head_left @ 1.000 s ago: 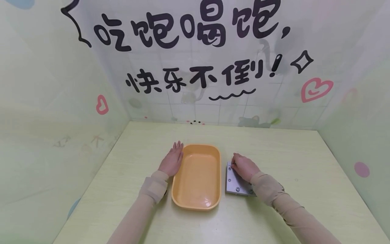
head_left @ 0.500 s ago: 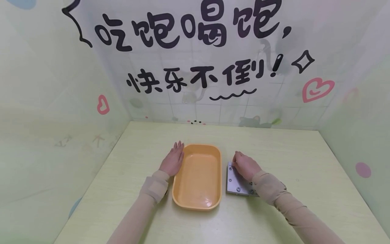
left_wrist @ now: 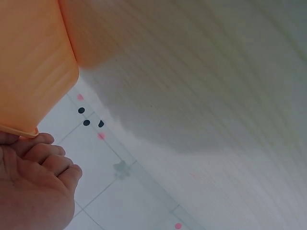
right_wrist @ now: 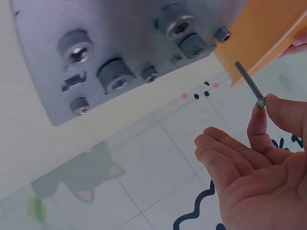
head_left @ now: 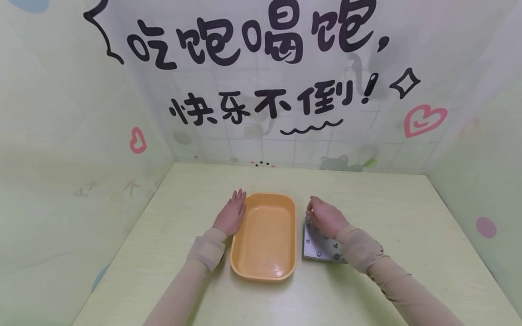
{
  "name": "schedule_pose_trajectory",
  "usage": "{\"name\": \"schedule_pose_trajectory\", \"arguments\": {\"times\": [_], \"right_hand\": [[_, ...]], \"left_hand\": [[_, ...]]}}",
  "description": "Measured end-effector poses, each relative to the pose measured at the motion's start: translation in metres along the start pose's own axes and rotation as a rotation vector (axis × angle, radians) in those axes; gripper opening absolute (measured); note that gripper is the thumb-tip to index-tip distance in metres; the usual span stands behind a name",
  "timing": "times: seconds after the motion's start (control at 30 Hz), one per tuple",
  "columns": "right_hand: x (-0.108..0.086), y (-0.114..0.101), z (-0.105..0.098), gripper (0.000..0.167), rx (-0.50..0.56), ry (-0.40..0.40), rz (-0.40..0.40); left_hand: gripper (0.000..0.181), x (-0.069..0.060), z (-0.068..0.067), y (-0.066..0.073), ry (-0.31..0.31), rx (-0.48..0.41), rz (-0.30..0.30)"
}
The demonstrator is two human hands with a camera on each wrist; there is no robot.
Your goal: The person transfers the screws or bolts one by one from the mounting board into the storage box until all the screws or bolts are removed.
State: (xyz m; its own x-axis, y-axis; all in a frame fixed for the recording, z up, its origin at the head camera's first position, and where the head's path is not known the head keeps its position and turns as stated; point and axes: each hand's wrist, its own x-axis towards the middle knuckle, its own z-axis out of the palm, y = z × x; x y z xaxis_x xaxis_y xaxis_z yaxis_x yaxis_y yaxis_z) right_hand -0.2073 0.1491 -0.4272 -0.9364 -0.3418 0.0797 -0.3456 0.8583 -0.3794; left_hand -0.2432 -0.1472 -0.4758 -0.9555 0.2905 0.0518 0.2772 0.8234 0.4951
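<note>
My right hand (head_left: 328, 218) is over the far left part of a grey metal plate (head_left: 316, 246). In the right wrist view its thumb and index finger pinch a thin threaded screw (right_wrist: 250, 82) by the head end, with the shank pointing away from the plate (right_wrist: 122, 40); the other fingers are extended. Several socket-head screws (right_wrist: 76, 46) of different sizes stand in the plate. At the left long side of a shallow orange tray (head_left: 264, 244), my left hand (head_left: 231, 215) rests against the rim with its fingers outstretched. In the left wrist view its fingertips touch the tray's rim (left_wrist: 21, 132).
Both tray and plate lie on a pale wooden table (head_left: 195, 185), a narrow strip of tabletop between them. A printed back wall (head_left: 253, 145) and a left side wall (head_left: 81, 203) and right side wall (head_left: 481, 194) enclose the table.
The right hand has moved slightly up and away from the plate's far left corner, showing more of the plate. The left hand and the tray have stayed in place.
</note>
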Motion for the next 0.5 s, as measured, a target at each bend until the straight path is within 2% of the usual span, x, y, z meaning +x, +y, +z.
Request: {"name": "schedule_pose_trajectory", "arguments": {"times": [0.13, 0.37, 0.5], "right_hand": [[-0.001, -0.013, 0.000, 0.010, 0.006, 0.022, -0.053], [0.003, -0.036, 0.006, 0.012, -0.037, 0.101, -0.200], [0.006, -0.048, 0.010, 0.013, -0.041, 0.096, -0.234]], "left_hand": [[0.049, -0.001, 0.002, 0.000, 0.000, -0.002, 0.003], [0.050, -0.001, 0.004, -0.001, 0.017, -0.010, 0.018], [0.050, -0.001, 0.004, -0.001, 0.016, -0.009, 0.020]]}}
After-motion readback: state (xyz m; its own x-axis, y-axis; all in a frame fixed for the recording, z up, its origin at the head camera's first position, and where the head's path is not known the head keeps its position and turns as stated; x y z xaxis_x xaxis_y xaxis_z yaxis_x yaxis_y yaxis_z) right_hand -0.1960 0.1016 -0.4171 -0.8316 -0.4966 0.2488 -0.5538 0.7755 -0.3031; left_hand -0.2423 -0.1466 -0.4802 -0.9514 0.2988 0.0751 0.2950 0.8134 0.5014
